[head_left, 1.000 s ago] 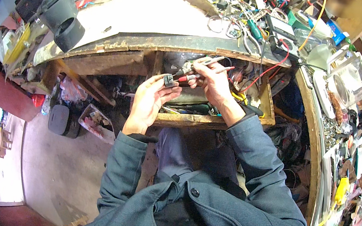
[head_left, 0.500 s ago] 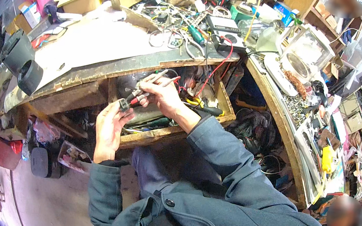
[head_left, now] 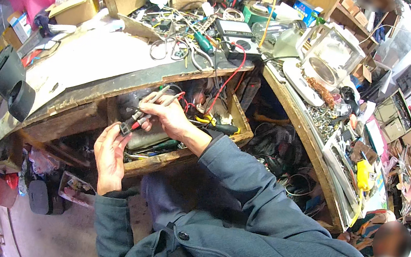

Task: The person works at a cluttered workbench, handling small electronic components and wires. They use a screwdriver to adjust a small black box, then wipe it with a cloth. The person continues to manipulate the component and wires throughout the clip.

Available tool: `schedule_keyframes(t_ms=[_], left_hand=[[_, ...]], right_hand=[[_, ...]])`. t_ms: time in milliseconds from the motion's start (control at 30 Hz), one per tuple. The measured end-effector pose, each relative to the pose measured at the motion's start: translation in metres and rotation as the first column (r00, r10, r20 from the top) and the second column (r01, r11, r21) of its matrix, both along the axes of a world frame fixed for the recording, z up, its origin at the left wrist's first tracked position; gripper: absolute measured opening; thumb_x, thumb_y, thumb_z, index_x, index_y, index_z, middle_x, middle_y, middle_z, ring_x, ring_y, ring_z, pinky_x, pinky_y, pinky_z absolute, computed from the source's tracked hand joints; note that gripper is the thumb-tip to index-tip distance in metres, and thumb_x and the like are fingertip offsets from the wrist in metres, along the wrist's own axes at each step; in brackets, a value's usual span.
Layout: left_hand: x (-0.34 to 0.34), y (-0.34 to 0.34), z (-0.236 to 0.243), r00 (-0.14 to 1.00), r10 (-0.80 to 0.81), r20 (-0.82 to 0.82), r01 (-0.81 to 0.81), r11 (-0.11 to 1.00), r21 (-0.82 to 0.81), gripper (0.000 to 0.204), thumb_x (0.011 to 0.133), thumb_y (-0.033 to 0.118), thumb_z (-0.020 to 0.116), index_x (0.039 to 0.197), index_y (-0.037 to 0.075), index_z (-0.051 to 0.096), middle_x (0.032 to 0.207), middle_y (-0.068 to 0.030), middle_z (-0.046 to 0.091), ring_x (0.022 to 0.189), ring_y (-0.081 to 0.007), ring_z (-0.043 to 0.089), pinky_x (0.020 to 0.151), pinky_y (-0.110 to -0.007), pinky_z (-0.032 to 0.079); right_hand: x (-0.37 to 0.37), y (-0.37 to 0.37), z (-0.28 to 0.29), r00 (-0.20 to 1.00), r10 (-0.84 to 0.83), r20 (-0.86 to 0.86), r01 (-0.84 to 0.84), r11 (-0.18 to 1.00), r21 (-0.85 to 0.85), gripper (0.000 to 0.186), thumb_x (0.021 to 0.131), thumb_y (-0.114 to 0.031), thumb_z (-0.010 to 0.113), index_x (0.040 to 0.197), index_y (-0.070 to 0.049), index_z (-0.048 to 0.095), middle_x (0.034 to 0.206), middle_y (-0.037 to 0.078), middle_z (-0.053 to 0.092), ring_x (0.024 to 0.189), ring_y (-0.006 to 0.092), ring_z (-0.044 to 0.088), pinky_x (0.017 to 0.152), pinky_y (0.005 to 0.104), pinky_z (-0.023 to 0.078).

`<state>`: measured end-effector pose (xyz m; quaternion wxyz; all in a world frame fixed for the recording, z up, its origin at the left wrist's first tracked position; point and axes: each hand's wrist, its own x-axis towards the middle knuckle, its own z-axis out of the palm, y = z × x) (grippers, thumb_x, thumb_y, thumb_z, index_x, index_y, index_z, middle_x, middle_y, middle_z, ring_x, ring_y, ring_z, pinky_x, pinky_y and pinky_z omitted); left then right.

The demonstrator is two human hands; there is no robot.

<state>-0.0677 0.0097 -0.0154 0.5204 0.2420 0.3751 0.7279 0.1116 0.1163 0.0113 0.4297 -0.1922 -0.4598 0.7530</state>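
My left hand (head_left: pixel 110 157) pinches a small dark grey component (head_left: pixel 125 128) between its fingertips. Just right of it, my right hand (head_left: pixel 164 117) is closed round a pair of test probes (head_left: pixel 138 122), one red and one dark, whose tips are at the component; whether they touch it I cannot tell. Both hands are over an open wooden drawer (head_left: pixel 156 154) cluttered with tools, among them yellow-and-black handled pliers (head_left: pixel 216 125). Red and dark leads run from the drawer area up toward a portable meter (head_left: pixel 237 40) on the bench. Green-handled tool (head_left: pixel 203 43) and loose pliers lie beside that meter.
The wooden bench (head_left: pixel 81 70) spans the front, with black cylinders (head_left: pixel 21 101) at left and cardboard boxes (head_left: pixel 74 8) behind. A cluttered side bench (head_left: pixel 296 123) holds a clear appliance (head_left: pixel 332 60) and a yellow tool (head_left: pixel 364 178). A person (head_left: pixel 393 244) appears at lower right.
The view has swung, so bench and hands appear further left, and more of the back and right side shows. My hands keep their grips on the component and probes, the fingers shifting slightly.
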Motion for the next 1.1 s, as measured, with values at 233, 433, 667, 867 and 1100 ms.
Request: schedule_keyframes(t_ms=[233,433,667,867,1100], left_hand=[[0.001,0.001,-0.003,1.0,0.008,-0.012,-0.008,1.0,0.006,0.017,0.099,0.012,0.068,0.11,0.0,0.069,0.104,-0.0101,0.074,0.093,-0.018,0.072,0.088,-0.033,0.058],[-0.002,0.001,-0.01,0.998,0.034,-0.055,-0.034,0.999,0.0,0.021,0.099,0.014,0.068,0.112,-0.002,0.069,0.106,-0.0086,0.073,0.095,-0.0184,0.07,0.093,-0.036,0.058],[0.001,0.004,-0.01,0.998,0.064,-0.027,-0.063,0.998,0.026,0.016,0.098,0.009,0.068,0.111,0.0,0.069,0.104,-0.0077,0.073,0.094,-0.0164,0.07,0.09,-0.031,0.056],[0.009,0.003,-0.004,0.99,0.126,-0.059,-0.125,0.992,0.02,0.02,0.099,0.01,0.068,0.116,0.0,0.067,0.106,-0.007,0.071,0.097,-0.0153,0.069,0.091,-0.03,0.055],[0.009,0.001,-0.003,0.987,0.133,-0.09,-0.132,0.991,0.014,0.022,0.099,0.009,0.068,0.118,-0.002,0.067,0.11,-0.008,0.07,0.097,-0.0137,0.068,0.089,-0.028,0.055]], right_hand=[[0.001,0.002,-0.001,1.0,0.025,0.007,-0.025,1.0,0.004,0.019,0.093,-0.014,0.074,0.102,0.0,0.065,0.084,0.009,0.07,0.064,0.0181,0.071,0.055,0.0304,0.06],[0.001,0.001,0.0,0.999,0.034,0.007,-0.034,0.999,0.006,0.019,0.093,-0.015,0.075,0.103,-0.001,0.066,0.083,0.009,0.07,0.063,0.0179,0.07,0.054,0.0303,0.06],[0.002,-0.001,0.001,1.0,-0.001,0.004,0.001,1.0,0.024,0.017,0.095,-0.016,0.073,0.101,-0.002,0.065,0.081,0.009,0.071,0.061,0.0162,0.068,0.056,0.0292,0.059],[0.003,-0.001,0.003,0.999,0.005,0.043,-0.005,1.0,0.014,0.016,0.096,-0.015,0.071,0.103,-0.002,0.065,0.085,0.011,0.072,0.06,0.0162,0.069,0.056,0.0292,0.059],[0.0,-0.001,-0.001,1.0,-0.002,0.015,0.002,0.999,0.033,0.015,0.095,-0.013,0.072,0.103,-0.001,0.065,0.084,0.01,0.071,0.062,0.0163,0.069,0.055,0.0292,0.059]])
